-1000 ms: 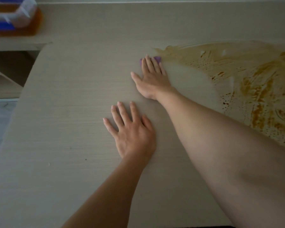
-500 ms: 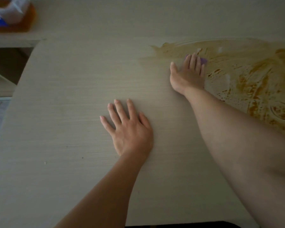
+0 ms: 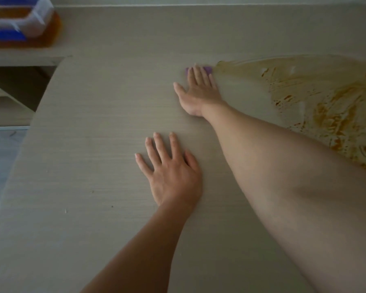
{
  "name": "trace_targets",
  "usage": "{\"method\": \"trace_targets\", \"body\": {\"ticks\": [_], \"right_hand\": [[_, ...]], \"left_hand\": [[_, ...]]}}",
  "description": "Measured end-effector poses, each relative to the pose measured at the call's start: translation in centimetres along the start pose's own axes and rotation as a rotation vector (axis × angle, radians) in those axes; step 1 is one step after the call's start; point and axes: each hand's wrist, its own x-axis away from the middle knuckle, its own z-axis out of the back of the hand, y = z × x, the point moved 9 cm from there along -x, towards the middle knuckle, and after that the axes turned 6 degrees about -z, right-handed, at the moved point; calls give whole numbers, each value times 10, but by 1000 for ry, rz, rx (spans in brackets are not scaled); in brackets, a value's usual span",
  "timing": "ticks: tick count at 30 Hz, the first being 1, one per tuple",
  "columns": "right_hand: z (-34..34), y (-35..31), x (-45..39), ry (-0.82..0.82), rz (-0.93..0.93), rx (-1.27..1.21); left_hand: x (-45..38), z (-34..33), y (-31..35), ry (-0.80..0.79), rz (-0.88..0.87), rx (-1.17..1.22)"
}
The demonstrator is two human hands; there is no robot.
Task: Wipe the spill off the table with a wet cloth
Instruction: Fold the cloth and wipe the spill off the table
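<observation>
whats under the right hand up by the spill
A purple cloth lies under the right hand, pressed flat on the table. Only its far edge shows past the fingertips; the rest is covered.

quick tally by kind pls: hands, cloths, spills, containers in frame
Hands: 2, left hand flat on the table, right hand pressing the cloth
Cloths: 1, purple cloth
Spills: 1, brown spill
Containers: 1, clear container with blue, far left on an orange-brown base
Total: 5
</observation>
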Motion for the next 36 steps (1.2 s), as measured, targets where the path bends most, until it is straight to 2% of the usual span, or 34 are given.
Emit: {"method": "trace_targets", "body": {"ticks": [6,10,13,21,26,28,34,36], "right_hand": [[17,106,1,90,-340,-60],[19,122,-4,129,-468,-63],[20,101,-13,111,-415,-53],[2,-16,-33,14,2,15],[2,-22,-37,3,132,41],[5,-5,-41,21,107,39],[34,120,-58,98,-239,-19],[34,130,-62,98,-272,-13]], "left_hand": [[1,-1,-1,3,6,-5],[0,-1,-1,4,9,-1],[1,-1,1,1,4,0],[0,-2,0,-1,8,-2],[0,0,0,8,6,7],[0,0,-1,13,7,6],[1,0,0,10,0,6],[0,-1,0,9,6,6]]}}
